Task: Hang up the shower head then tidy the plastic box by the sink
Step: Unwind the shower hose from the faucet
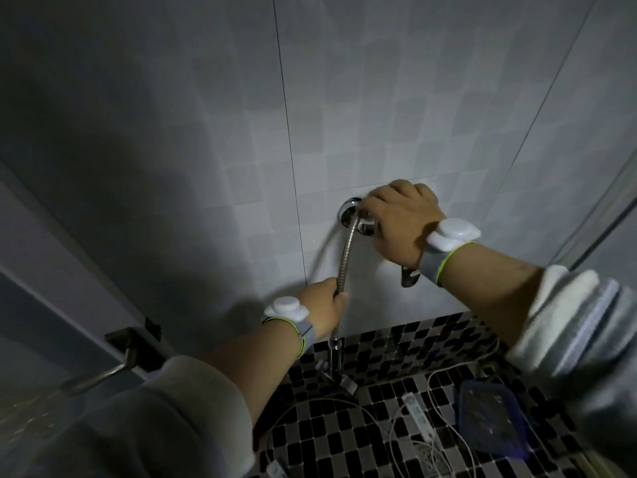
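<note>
Fingers (370, 201) of the right hand (400, 224) curl over the shower head (409, 276), clenched on it and pressing it toward the chrome wall bracket (349, 210); the hand covers most of the head, so only a dark end shows below the wrist, and whether it is seated in the holder cannot be told. Lower down, the left hand (322, 310) grips the metal hose (345, 251) in a closed fist, probably to take its weight and steer the slack so it does not drag the head sideways while it is hung. From there the hose runs down to the tap (335, 353) at the back of the mosaic tabletop (344, 436). At the right on that tabletop lies the plastic box (491, 417), bluish and flat-looking, untouched, with white cables (444, 422) and a power strip (418, 414) just beside it. Dim light hides what the box holds, and the right sleeve (586, 339) cuts off its far edge. The sink itself is hard to make out.
</note>
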{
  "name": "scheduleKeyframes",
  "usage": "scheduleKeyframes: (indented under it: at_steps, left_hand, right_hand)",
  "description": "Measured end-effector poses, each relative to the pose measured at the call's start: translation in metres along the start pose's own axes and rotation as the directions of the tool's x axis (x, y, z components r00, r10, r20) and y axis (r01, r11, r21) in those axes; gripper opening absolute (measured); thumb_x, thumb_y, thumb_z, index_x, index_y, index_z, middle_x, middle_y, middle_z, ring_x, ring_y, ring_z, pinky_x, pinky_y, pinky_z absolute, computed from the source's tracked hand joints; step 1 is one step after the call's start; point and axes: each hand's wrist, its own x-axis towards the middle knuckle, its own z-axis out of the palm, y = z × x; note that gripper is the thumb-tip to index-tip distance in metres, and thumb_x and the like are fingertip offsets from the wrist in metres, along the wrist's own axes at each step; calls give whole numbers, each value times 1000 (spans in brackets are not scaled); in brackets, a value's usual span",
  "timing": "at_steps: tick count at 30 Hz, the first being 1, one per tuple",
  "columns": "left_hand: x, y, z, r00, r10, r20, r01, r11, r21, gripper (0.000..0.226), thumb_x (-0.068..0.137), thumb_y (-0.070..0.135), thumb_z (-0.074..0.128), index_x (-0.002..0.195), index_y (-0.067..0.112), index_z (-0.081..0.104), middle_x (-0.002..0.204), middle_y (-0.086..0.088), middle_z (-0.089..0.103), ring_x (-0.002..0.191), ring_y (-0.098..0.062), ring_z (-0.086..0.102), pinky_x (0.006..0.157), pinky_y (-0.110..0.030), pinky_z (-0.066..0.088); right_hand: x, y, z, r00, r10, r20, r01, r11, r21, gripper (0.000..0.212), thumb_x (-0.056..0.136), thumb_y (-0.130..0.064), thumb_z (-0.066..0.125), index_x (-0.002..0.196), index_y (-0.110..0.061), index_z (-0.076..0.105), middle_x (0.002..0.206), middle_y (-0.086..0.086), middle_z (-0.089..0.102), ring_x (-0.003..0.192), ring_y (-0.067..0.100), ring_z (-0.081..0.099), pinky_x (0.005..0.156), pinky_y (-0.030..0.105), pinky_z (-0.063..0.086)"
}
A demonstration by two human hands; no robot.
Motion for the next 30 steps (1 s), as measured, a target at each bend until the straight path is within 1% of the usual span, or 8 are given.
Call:
scheduleKeyframes:
  at_steps: [4, 7, 10, 16, 20, 23, 27, 30]
  left_hand:
    - [-1, 6, -10, 1000, 0, -31, -1, 1000, -19, 27, 100, 40, 41, 95, 17, 53, 93, -4, 69, 83, -27, 64, 75, -40, 52]
    - [1, 11, -16, 998, 4, -58, -4, 1000, -9, 25, 99, 41, 41, 92, 19, 50, 91, -3, 68, 81, -27, 64, 72, -38, 52]
    - [4, 19, -23, 996, 26, -84, -22, 999, 49, 21, 98, 44, 40, 89, 27, 47, 87, -1, 66, 77, -26, 63, 69, -36, 50]
    - [8, 33, -32, 988, 23, -153, -24, 1000, -6, 24, 96, 46, 38, 89, 26, 49, 85, 2, 69, 76, -24, 65, 74, -44, 55]
    - [15, 36, -31, 985, 17, -169, -17, 1000, 5, 26, 96, 46, 38, 90, 23, 49, 86, 0, 69, 77, -26, 65, 75, -44, 55]
    - [17, 37, -28, 986, 17, -164, -18, 1000, -1, 26, 97, 44, 37, 92, 22, 50, 88, -2, 69, 78, -27, 65, 75, -44, 55]
    - [19, 33, -25, 991, 24, -135, -22, 1000, 17, 24, 100, 41, 36, 98, 22, 51, 92, -4, 68, 81, -27, 65, 77, -43, 55]
    - [18, 25, -24, 993, 34, -117, -29, 999, 38, 21, 100, 42, 35, 97, 26, 49, 90, -2, 68, 78, -26, 65, 75, -44, 55]
  right_hand:
    - [2, 14, 0, 996, 86, -7, -86, 996, 20, 44, 81, -36, 51, 124, -37, 55, 120, -8, 60, 115, 26, 50, 93, 39, 36]
    - [7, 17, -6, 998, -34, 49, 34, 999, 14, 54, 80, -37, 53, 133, -40, 46, 136, -11, 53, 124, 25, 46, 95, 40, 36]
    - [17, 18, -6, 989, -92, 117, 92, 996, 6, 42, 81, -38, 52, 124, -40, 51, 132, -14, 56, 122, 23, 46, 92, 38, 34]
    - [15, 34, -12, 987, 155, -38, -148, 977, 153, 33, 83, -53, 42, 102, -30, 57, 99, -3, 61, 93, 26, 56, 79, 38, 46]
    - [-9, 44, -11, 945, 327, 15, -304, 859, 412, 26, 79, -43, 53, 98, -27, 52, 95, 0, 53, 81, 23, 53, 70, 36, 47]
    - [-27, 47, -1, 924, 376, 67, -356, 784, 509, 17, 86, -36, 47, 91, -21, 52, 91, 1, 50, 77, 21, 50, 67, 33, 39]
    - [-46, 44, 17, 889, 394, 233, -458, 745, 485, 37, 95, -32, 36, 71, -13, 56, 79, 7, 57, 72, 27, 55, 60, 31, 37]
    - [-50, 43, 13, 889, 355, 288, -434, 855, 285, 40, 91, -44, 37, 68, -19, 57, 83, 6, 57, 67, 23, 55, 57, 30, 41]
